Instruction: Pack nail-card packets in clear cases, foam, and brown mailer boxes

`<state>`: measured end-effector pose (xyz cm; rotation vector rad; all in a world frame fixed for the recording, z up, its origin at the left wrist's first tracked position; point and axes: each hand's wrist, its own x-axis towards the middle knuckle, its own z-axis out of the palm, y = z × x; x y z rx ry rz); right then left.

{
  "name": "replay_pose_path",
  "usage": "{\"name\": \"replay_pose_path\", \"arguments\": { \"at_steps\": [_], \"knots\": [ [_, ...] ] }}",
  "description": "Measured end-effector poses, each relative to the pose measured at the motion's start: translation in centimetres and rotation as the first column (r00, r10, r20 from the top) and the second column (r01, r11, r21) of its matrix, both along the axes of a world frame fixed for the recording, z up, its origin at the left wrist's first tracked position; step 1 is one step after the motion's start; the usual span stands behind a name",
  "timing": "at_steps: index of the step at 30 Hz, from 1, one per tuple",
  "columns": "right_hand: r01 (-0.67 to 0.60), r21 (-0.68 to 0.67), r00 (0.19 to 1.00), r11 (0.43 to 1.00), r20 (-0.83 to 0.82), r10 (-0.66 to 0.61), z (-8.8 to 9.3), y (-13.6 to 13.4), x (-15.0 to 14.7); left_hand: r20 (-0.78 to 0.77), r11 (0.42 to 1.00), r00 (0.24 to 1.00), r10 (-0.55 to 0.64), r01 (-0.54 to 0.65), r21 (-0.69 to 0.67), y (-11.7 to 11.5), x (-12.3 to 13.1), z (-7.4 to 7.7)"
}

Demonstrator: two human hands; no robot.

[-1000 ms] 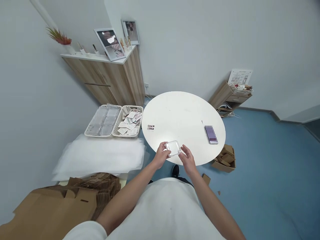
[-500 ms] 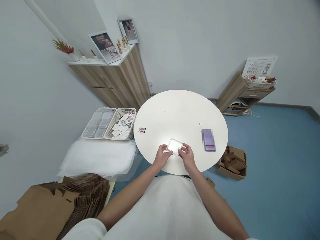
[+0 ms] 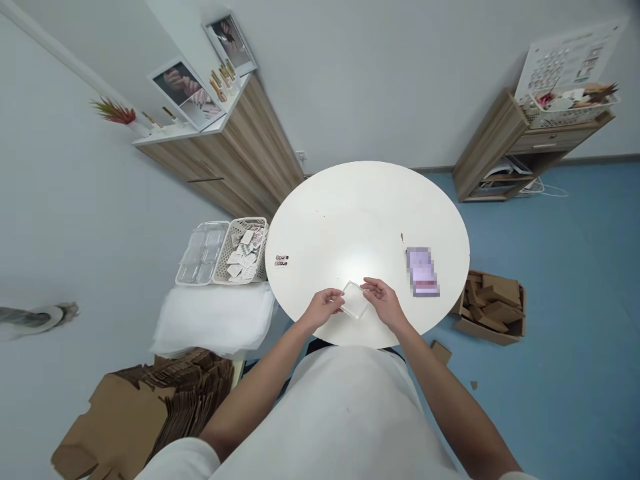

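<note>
A small clear plastic box (image 3: 355,301), turned with one corner pointing toward me, is between my hands over the near part of the white oval table (image 3: 345,213). My left hand (image 3: 323,308) pinches its left corner between thumb and fingers. At its upper right edge is my right hand (image 3: 386,303), fingers closed round that side with the thumb partly hidden. Left of them, two short rows of small dark and pinkish nail-like pieces (image 3: 281,261) lie on the table. A purple pixelated item (image 3: 423,272) rests to the right.
Left of the table stand a basket of small packets (image 3: 219,272) and a tray of clear boxes (image 3: 178,279). White sheets (image 3: 210,320) and folded cardboard (image 3: 120,413) are nearer me. A carton of cardboard pieces (image 3: 520,313) sits on the floor at right.
The box has rotated from lying square to me to a corner-on angle. My right hand's fingers have shifted along its edge. The whole view has also moved somewhat.
</note>
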<state>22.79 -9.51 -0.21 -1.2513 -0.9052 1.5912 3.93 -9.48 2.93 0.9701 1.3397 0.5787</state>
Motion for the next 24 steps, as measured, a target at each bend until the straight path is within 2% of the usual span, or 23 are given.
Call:
{"name": "replay_pose_path", "arguments": {
  "at_steps": [4,8,10,12,15,18,21,24],
  "knots": [
    [-0.007,-0.024,1.0,1.0,0.006,0.008,0.4,-0.2,-0.1,0.09,0.993,0.993,0.078,-0.069,-0.097,-0.3,-0.7,0.1],
    [-0.055,-0.05,0.998,0.997,0.031,0.057,0.6,-0.9,-0.7,0.145,0.987,0.986,0.077,-0.055,-0.149,-0.3,-1.0,0.3],
    [-0.065,-0.054,0.996,0.996,0.052,0.067,0.6,-1.2,-0.9,0.129,0.99,0.99,0.048,-0.03,-0.139,-0.2,-0.9,0.1],
    [-0.056,-0.051,0.995,0.997,0.076,0.059,0.5,-1.4,-0.9,0.072,0.997,0.997,-0.001,0.006,-0.073,-0.2,-0.8,-0.2],
    [-0.051,-0.04,0.993,0.998,0.104,0.055,0.4,-1.4,-0.5,-0.078,0.986,0.99,-0.118,0.126,0.108,0.1,-0.9,-0.2],
    [-0.079,-0.028,0.992,0.997,0.101,0.081,0.5,-1.4,-0.1,-0.272,0.902,0.923,-0.272,0.343,0.261,0.3,-1.4,0.3],
    [-0.104,-0.031,0.99,0.994,0.091,0.107,0.6,-1.4,0.3,-0.426,0.816,0.832,-0.355,0.498,0.293,0.5,-1.7,0.7],
    [-0.12,-0.035,0.989,0.992,0.087,0.122,0.5,-1.6,0.4,-0.476,0.789,0.795,-0.376,0.544,0.284,0.5,-1.6,0.5]
  ]
}}
